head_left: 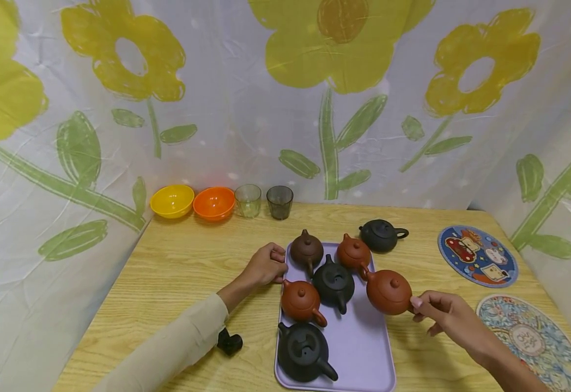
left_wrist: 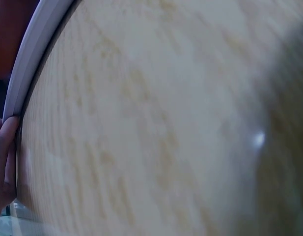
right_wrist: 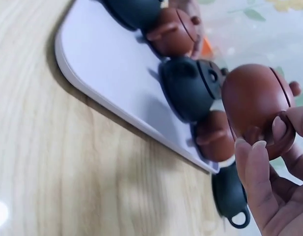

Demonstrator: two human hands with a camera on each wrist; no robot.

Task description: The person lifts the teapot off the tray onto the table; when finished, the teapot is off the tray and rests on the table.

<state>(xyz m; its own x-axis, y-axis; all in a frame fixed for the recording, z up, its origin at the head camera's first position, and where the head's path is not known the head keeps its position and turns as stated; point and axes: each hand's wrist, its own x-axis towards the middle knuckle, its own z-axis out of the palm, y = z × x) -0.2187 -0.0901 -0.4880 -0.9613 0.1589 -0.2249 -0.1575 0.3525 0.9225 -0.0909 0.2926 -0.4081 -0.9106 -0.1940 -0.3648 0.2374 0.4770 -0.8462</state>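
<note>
My right hand pinches the handle of a reddish-brown clay teapot. The right wrist view shows this teapot lifted off the surface, thumb and fingers at its handle. It hangs over the right edge of a lilac tray. My left hand holds the tray's left rim, its fingertips against the edge in the left wrist view. On the tray stand a dark brown teapot, two reddish ones, a rear one and a left one, and two black ones, a middle one and a front one.
Another black teapot stands on the wooden table behind the tray. Two round patterned mats, a blue one and a floral one, lie at right. Yellow and orange bowls and two glasses line the back.
</note>
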